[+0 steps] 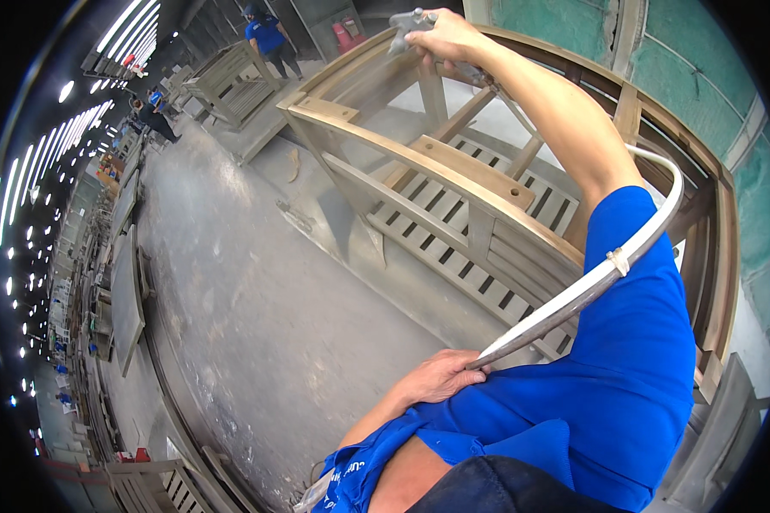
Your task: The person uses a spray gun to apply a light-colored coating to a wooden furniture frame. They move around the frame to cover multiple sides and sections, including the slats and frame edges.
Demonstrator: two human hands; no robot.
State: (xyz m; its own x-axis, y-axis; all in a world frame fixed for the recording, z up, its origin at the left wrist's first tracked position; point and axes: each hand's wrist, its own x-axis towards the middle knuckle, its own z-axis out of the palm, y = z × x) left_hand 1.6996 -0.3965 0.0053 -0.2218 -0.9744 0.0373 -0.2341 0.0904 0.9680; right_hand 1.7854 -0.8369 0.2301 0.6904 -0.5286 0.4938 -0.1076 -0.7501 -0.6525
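Observation:
My right hand (447,41), arm stretched far forward, is closed around a grey spray gun (409,26) above the far corner of a wooden furniture frame (344,109). A pale haze hangs below the gun, over the frame's far end. Close to my body, my left hand (441,376) is closed on a hose (546,318), a white and a dark line tied together. From there the hose curves up past my right upper arm. Slatted panels (441,244) form the frame's lower part, and a board with holes (475,169) crosses its top.
A second slatted wooden piece (235,81) stands farther off. One person in blue (267,36) is near it, another in dark clothes (152,118) farther left. Green panels (689,77) line the right. Wooden parts (128,295) run along the left, with a slatted piece (150,489) at lower left.

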